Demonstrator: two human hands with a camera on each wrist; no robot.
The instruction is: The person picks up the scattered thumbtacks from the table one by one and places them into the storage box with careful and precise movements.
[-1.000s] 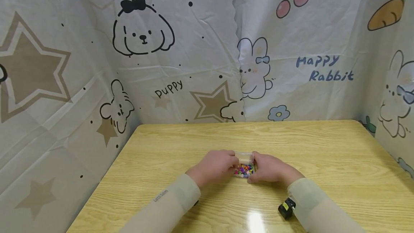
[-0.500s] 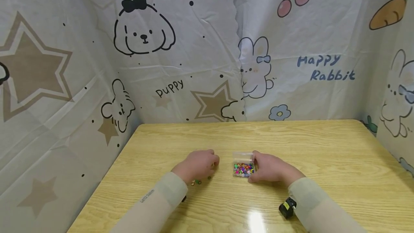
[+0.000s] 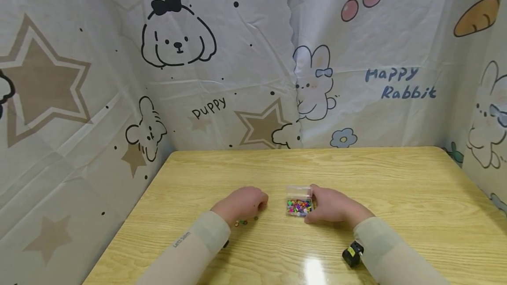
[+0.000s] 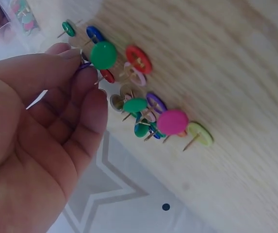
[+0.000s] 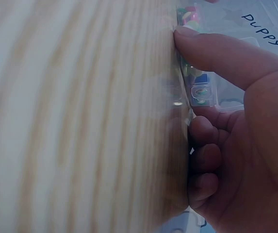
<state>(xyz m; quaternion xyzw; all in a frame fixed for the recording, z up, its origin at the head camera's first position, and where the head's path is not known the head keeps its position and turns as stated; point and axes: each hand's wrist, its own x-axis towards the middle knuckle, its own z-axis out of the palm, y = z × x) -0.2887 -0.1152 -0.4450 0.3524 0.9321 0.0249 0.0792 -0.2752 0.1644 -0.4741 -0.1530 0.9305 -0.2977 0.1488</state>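
My left hand (image 3: 242,202) is low over a loose pile of thumbtacks (image 4: 171,122) on the table, left of the box. In the left wrist view its thumb and forefinger pinch a purple thumbtack (image 4: 84,66), mostly hidden by the fingertips. Green, pink, red, blue and yellow tacks lie around it, some flat-topped, some with points showing. My right hand (image 3: 332,205) grips the right side of a small clear plastic box (image 3: 299,215), thumb at the near edge and fingers round the far side. The box's lid (image 3: 299,191) stands raised at the back, and many coloured tacks fill it.
The wood-grain table (image 3: 222,168) runs back to a printed cloth (image 3: 237,69) that also hangs along both sides. A small black device (image 3: 351,255) sits by the right wrist.
My left hand has left the box and moved left to the loose tacks, where its fingers have drawn together. The right hand stays on the box.
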